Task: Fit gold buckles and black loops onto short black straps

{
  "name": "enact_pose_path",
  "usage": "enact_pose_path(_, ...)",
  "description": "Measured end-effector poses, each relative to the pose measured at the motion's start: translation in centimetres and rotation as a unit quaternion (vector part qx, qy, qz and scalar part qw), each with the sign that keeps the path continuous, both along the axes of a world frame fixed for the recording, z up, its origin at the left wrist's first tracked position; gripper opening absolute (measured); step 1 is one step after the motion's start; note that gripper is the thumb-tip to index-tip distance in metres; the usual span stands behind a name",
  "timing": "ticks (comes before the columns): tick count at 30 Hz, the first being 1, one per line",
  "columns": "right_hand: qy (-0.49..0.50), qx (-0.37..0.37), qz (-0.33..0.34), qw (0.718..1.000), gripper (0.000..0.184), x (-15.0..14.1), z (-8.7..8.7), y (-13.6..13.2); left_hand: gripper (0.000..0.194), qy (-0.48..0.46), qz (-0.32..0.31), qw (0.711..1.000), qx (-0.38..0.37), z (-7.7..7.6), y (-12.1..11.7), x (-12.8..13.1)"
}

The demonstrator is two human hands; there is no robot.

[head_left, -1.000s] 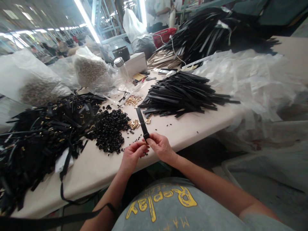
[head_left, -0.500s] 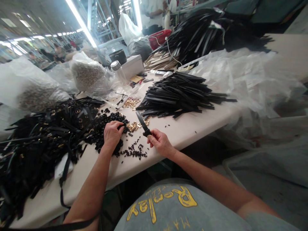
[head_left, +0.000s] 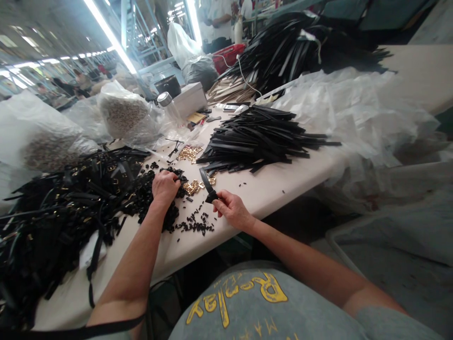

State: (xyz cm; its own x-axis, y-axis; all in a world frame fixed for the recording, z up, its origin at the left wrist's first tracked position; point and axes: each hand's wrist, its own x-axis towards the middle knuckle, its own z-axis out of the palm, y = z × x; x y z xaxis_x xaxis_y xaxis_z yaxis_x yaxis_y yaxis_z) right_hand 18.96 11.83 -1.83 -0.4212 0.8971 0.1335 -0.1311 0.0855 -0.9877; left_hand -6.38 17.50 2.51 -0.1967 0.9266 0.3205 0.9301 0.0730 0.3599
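Note:
My right hand point(head_left: 231, 208) is closed on the end of a short black strap point(head_left: 205, 182), which points up and away over the table. A dark band or loop sits on the strap close to my fingertips. My left hand point(head_left: 165, 189) rests at the right side of a heap of small black loops point(head_left: 143, 182), fingers bent down into it; whatever they pinch is hidden. Between the hands lie gold buckles point(head_left: 194, 187) and, nearer the table edge, scattered small black pieces point(head_left: 198, 223).
Black strips point(head_left: 255, 139) lie piled beyond my right hand, a larger bundle point(head_left: 300, 52) behind. Black straps with gold buckles point(head_left: 71, 208) cover the left. Filled plastic bags point(head_left: 123, 113), a jar point(head_left: 166, 101), a white box point(head_left: 189, 99) and plastic sheeting point(head_left: 354, 104) stand around.
My left hand has shifted slightly and its fingers reach further down into the heap of loops. My right hand still holds the strap in about the same place. The view has turned slightly.

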Motion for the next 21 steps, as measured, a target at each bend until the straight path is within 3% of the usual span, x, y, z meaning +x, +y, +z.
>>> enact_pose_path(5,-0.002,0.003,-0.001,1.0,0.018,0.0,0.0,0.0,0.019,-0.13,0.013,0.991,0.037,0.4,-2.9,1.3)
enact_pose_path(7,-0.003,0.004,-0.001,1.0,0.018,0.0,0.0,-0.1,0.027,-0.266,0.005,0.964,0.029,0.5,-4.9,2.1)
enact_pose_path(8,-0.003,0.005,-0.001,1.0,0.018,0.1,0.0,-0.1,0.032,-0.359,0.003,0.933,0.02,0.5,-6.0,2.6)
enact_pose_path(11,-0.005,0.008,-0.004,1.0,0.018,0.0,0.0,-0.2,0.042,-0.604,0.018,0.797,-0.003,0.5,-9.1,4.3)
enact_pose_path(13,-0.01,0.011,-0.006,1.0,0.018,-0.1,0.1,-0.3,0.043,-0.658,0.033,0.752,-0.001,0.2,-10.6,5.5)
enact_pose_path(16,-0.018,0.017,-0.009,1.0,0.017,-0.3,0.1,-0.5,0.042,-0.677,0.058,0.733,0.022,-0.4,-11.5,6.4)
enact_pose_path(21,-0.034,0.024,-0.01,0.999,0.015,-0.4,0.0,-0.4,0.044,-0.678,0.077,0.73,0.039,-1.0,-10.9,5.6)
